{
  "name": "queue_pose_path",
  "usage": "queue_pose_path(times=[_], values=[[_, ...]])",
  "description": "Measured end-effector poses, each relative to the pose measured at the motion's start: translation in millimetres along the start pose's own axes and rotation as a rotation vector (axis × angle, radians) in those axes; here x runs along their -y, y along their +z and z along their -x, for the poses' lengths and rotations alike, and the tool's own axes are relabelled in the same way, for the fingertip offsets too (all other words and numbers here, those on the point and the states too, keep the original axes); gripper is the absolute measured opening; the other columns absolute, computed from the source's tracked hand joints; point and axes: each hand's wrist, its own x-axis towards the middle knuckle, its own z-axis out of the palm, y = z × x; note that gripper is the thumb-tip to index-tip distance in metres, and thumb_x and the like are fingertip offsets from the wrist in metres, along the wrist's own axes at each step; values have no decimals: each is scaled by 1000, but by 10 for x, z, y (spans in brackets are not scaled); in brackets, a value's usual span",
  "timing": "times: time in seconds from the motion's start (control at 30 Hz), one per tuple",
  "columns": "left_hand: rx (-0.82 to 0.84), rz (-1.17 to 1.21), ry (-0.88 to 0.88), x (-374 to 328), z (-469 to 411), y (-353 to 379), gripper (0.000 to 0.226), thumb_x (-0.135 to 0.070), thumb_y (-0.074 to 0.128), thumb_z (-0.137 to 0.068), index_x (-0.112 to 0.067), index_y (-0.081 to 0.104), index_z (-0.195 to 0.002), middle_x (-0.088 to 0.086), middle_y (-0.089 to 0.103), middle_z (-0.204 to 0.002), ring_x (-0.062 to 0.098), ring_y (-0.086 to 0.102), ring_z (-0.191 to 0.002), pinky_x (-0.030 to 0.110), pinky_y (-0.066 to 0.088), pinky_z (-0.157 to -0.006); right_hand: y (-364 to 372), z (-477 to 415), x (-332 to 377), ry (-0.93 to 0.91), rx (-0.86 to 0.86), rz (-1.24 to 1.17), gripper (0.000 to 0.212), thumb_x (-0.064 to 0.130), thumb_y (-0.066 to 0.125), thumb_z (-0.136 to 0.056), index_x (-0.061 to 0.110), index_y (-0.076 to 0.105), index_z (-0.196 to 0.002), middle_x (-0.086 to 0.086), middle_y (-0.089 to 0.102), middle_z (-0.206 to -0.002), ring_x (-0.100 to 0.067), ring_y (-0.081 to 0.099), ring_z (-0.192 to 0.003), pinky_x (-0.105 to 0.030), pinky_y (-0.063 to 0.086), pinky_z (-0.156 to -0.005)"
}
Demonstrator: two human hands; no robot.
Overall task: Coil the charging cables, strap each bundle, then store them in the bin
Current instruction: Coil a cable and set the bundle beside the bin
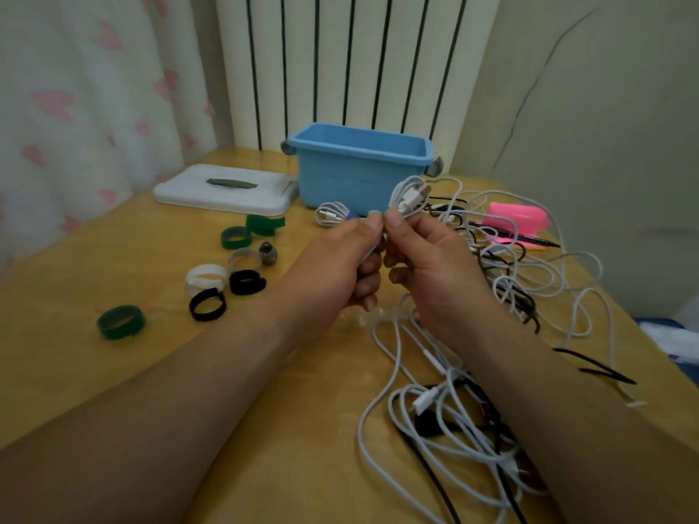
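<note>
1. The left hand [340, 259] and the right hand [427, 259] meet above the wooden table [113, 372], thumbs nearly touching.
2. Both hands pinch one white cable [410, 196] between thumb and forefinger, with the other fingers curled under. A few small loops of it stand up above the right thumb, and the plug end lies among them.
3. The rest of that cable hangs from the hands down to the table, where it joins a loose tangle of white and black cables [529, 281] spread over the right side.
4. The blue bin [359, 172] stands open at the back of the table, just behind the hands. Its white lid [227, 191], with a grey handle, lies flat to the left of it.
5. A coiled white bundle [331, 215] lies on the table just in front of the bin, partly hidden by the left thumb.
6. Looped straps lie to the left: green straps [235, 237], black straps [207, 304], a white strap [206, 278] and a grey strap [245, 259].
7. A pink object [518, 219] and a black pen [529, 238] lie among the cables at the right.
</note>
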Motion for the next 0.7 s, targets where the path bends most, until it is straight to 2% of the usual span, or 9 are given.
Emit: queue_pose_path(times=[0.1, 0.2, 0.27, 0.33, 0.37, 0.43, 0.5, 0.53, 0.7], values=[[-63, -154, 12, -11, 4, 47, 39, -45, 41, -115, -15, 60, -100, 5, 56, -78, 20, 56, -66, 37, 59, -62, -35, 0, 0, 35, 44, -31, 20, 36, 70, -99, 16, 74, -103, -11, 74, -97, -27, 66, -86, -39, 50, -71], [-257, -291, 33, 64, -85, 3, 35, -41, 43, -114, -15, 66, -111, 7, 70, -103, 26, 68, -92, 54, 61, -90, -66, -81, 120, 23, -41, 43, 24, 30, 62, -105, 16, 72, -122, -5, 79, -117, -24, 73, -108, -37, 51, -83], [-371, -247, 18, 105, -148, -56, 27, -35, 45, -112, -17, 64, -107, 8, 69, -104, 29, 66, -97, 60, 57, -93, -80, -193, 323, 52, -112, 91, 20, 24, 60, -107, 13, 71, -119, -6, 80, -112, -20, 74, -103, -31, 54, -81], [-470, -174, -3, 126, -190, -107, 22, -34, 44, -110, -21, 61, -104, 6, 69, -102, 29, 65, -94, 59, 58, -91, -88, -331, 544, 116, -96, 173, 16, 22, 60, -107, 13, 71, -112, -10, 80, -109, -17, 76, -91, -28, 57, -76], [-510, -134, -7, 127, -202, -122, 21, -34, 44, -110, -22, 60, -104, 5, 68, -102, 28, 65, -92, 58, 58, -91, -83, -403, 625, 134, -69, 259, 15, 23, 61, -106, 14, 72, -110, -11, 80, -109, -16, 76, -88, -30, 58, -78], [-577, -80, -12, 124, -209, -135, 20, -38, 42, -107, -27, 59, -104, 2, 68, -101, 26, 65, -93, 58, 59, -93, -46, -552, 656, 52, 5, 709, 16, 30, 66, -104, 18, 75, -107, -8, 80, -102, -18, 75, -89, -39, 59, -85], [-629, -52, -26, 127, -206, -153, 23, -45, 40, -102, -29, 58, -103, 1, 68, -102, 28, 66, -95, 58, 58, -94, 85, -638, 547, -49, 71, 1220, 19, 39, 68, -100, 20, 71, -105, -2, 75, -92, -20, 71, -85, -38, 56, -77], [-644, -35, -32, 131, -208, -167, 23, -45, 41, -102, -29, 57, -103, 1, 68, -103, 28, 66, -96, 58, 58, -94, 174, -661, 461, -81, 101, 1367, 21, 43, 68, -99, 22, 66, -102, 0, 72, -90, -20, 68, -83, -36, 54, -72], [-702, -29, -9, 138, -258, -245, 16, -29, 45, -110, -23, 58, -103, 1, 66, -103, 18, 61, -92, 40, 47, -78, 572, -877, -80, -262, 358, 1620, 10, 37, 62, -96, 31, 58, -104, 5, 68, -100, -24, 67, -92, -42, 57, -76]])
